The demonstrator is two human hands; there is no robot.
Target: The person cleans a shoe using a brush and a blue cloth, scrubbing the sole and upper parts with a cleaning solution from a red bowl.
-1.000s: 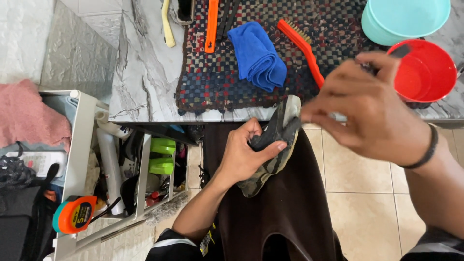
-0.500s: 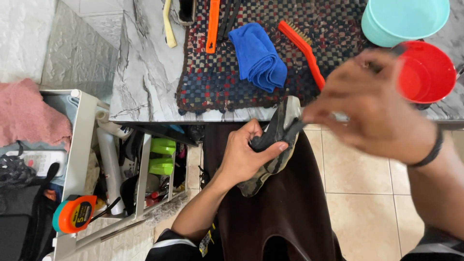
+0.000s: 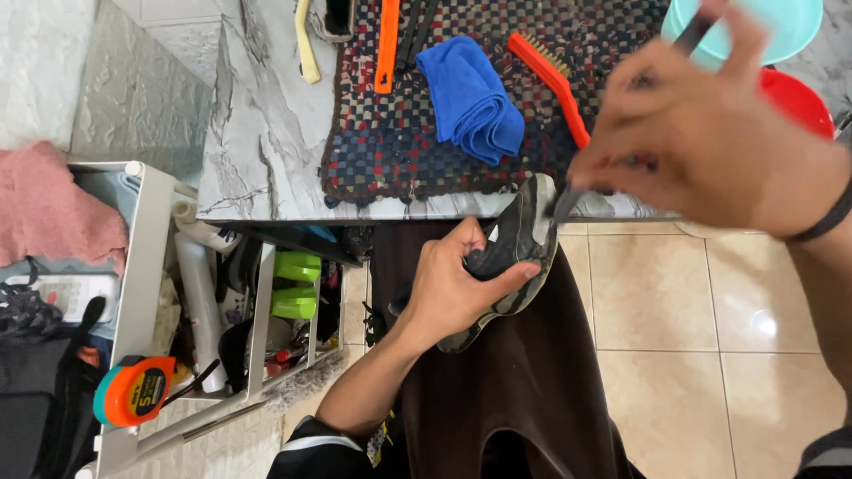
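A: Where's the shoe (image 3: pixel 506 257) at?

B: Our left hand (image 3: pixel 448 288) has a tight grip round it, over our lap, just below the counter (image 3: pixel 266 133) edge.

A: Right hand (image 3: pixel 710 146)?

B: Clenched on a thin dark tool (image 3: pixel 568 202), tip touching the shoe's toe.

Dark worn shoe (image 3: pixel 515 257) with pale grey sole edge, tilted toe-up over the lap, thin dark tool (image 3: pixel 568 202) touching its toe
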